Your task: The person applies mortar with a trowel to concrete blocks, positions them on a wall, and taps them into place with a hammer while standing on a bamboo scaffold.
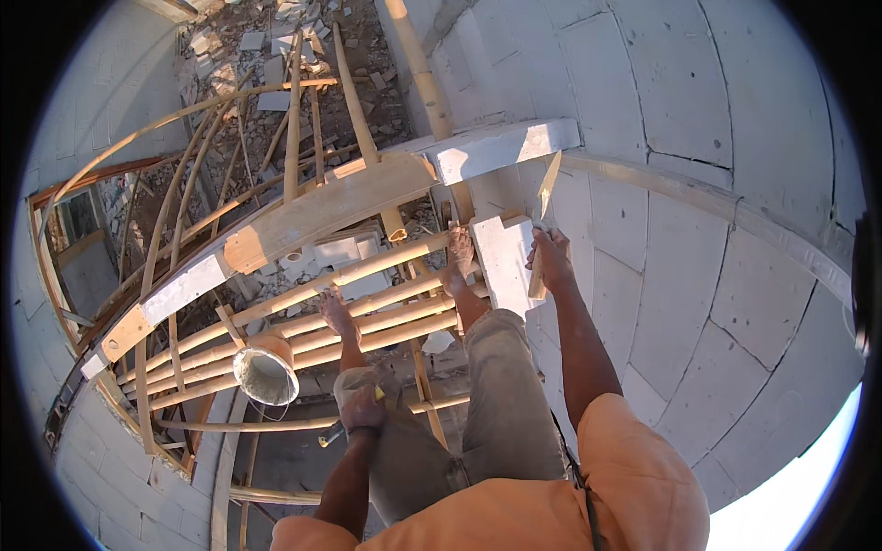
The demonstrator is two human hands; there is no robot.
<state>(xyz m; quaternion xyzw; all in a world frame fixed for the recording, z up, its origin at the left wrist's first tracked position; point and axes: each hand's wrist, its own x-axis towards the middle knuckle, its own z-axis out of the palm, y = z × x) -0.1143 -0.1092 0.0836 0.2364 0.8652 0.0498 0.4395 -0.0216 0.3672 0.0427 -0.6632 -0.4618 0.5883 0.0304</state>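
My right hand (553,260) is closed round the wooden handle of a pointed trowel (549,186). The trowel's narrow blade points away from me, near the right end of a pale beam (503,149). Just left of that hand lies a white block (505,262) with a stepped edge. My left hand (365,411) rests on my left thigh, closed round a slim dark tool with yellow ends (332,435); most of it is hidden by the fingers. Left of my feet, a bucket (265,376) with grey-white residue inside and a wire handle sits by the poles.
My bare feet stand on several parallel bamboo poles (303,323) with gaps between them. A long board and block beam (331,207) crosses in front. Below lie rubble and broken blocks (266,46). A pale block wall (680,257) rises on the right, bearing a ledge (726,207).
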